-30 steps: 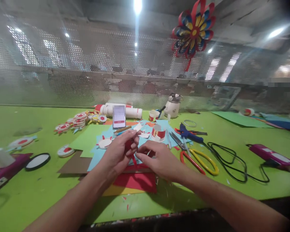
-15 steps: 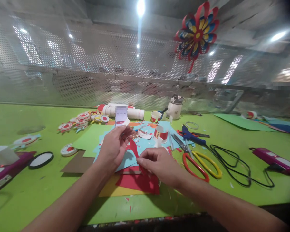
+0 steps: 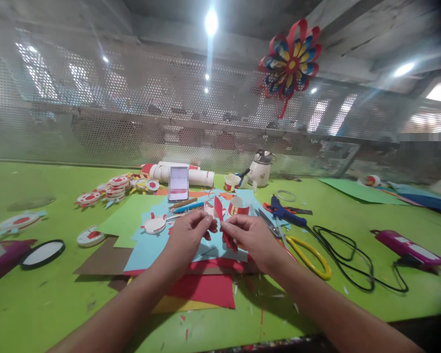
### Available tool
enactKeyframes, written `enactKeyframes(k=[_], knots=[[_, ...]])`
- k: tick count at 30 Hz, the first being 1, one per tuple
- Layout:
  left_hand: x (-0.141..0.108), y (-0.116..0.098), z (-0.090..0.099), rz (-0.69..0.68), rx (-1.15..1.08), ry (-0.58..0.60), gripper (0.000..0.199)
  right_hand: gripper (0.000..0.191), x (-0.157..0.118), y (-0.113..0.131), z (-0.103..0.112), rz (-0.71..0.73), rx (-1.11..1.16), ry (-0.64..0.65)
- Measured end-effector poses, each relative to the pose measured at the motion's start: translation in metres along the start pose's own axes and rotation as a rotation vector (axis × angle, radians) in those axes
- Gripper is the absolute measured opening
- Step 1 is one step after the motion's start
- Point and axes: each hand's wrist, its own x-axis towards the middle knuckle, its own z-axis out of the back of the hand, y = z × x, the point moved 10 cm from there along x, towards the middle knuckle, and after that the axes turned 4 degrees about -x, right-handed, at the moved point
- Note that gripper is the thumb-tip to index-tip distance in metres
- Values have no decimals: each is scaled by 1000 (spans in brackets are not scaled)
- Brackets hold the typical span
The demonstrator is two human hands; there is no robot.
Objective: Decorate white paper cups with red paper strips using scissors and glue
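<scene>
Above the pale blue paper [image 3: 143, 255], my right hand [image 3: 248, 235] pinches a narrow red paper strip [image 3: 218, 208] that points upward. Just left of it, my left hand [image 3: 193, 233] has its thumb and fingertips pressed together; whatever sits between them is too small to name. A white paper disc with red tabs [image 3: 155, 225] lies on the blue paper, left of my left hand. Behind my hands are a red and white paper cup [image 3: 238, 207] and blue and brown pens [image 3: 187, 206]. Red paper [image 3: 213, 291] shows beneath the forearms.
Yellow-handled scissors [image 3: 310, 257], a blue glue gun [image 3: 288, 213] and its black cable lie to the right. A phone [image 3: 178, 184] stands behind the papers, near white rolls [image 3: 202, 176] and a bottle [image 3: 260, 169]. Several finished discs [image 3: 119, 182] are at the left, with black-rimmed disc [image 3: 43, 254].
My left hand has moved away from the phone, down beside the right, uncovering the tabbed disc and pens. The red strip now stands more upright in my right hand. The view has shifted slightly.
</scene>
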Motion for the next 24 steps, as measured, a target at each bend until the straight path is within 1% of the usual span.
enactKeyframes(k=[3,7,13,19,24], knots=[[-1,-1,-2,-8,31,21,23,35,1,-3,2,-31,36,-15],[-3,-5,-4,-14,67,16,22,35,2,-5,0,-40,62,-7],[-5,-9,-4,-58,162,-2,22,35,1,-6,4,-44,14,-52],[-7,-10,-5,-75,174,5,20,37,0,-8,6,-76,45,-73],[-8,-12,-7,-85,185,8,21,38,-1,-11,6,-68,62,-77]])
